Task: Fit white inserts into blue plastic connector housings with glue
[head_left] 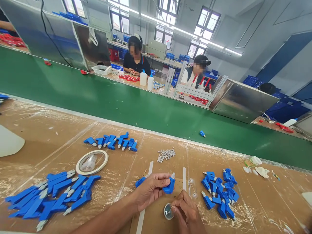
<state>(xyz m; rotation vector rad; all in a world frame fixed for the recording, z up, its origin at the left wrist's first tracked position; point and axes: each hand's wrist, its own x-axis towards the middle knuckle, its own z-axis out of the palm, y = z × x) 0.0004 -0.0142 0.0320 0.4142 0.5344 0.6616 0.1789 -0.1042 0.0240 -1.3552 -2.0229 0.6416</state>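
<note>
My left hand (154, 188) is closed on a blue plastic part (170, 186) with a pale tip that points up and away from me. Just below and to the right, the fingers of my right hand (186, 209) are pinched together at the edge of a small round dish (168, 212). What those fingers hold, if anything, is too small to make out. Another blue part (139, 182) lies behind my left hand, partly hidden. A little pile of small grey pieces (166, 155) sits farther off, between two white tape strips (184, 178).
Longer blue parts (58, 191) heap at left, shorter ones (219, 193) at right, and a row (112, 141) behind. A tape roll (92, 162) lies between. Beyond runs a green conveyor belt (146, 112) carrying one blue part (202, 133). Co-workers (136, 61) sit across it.
</note>
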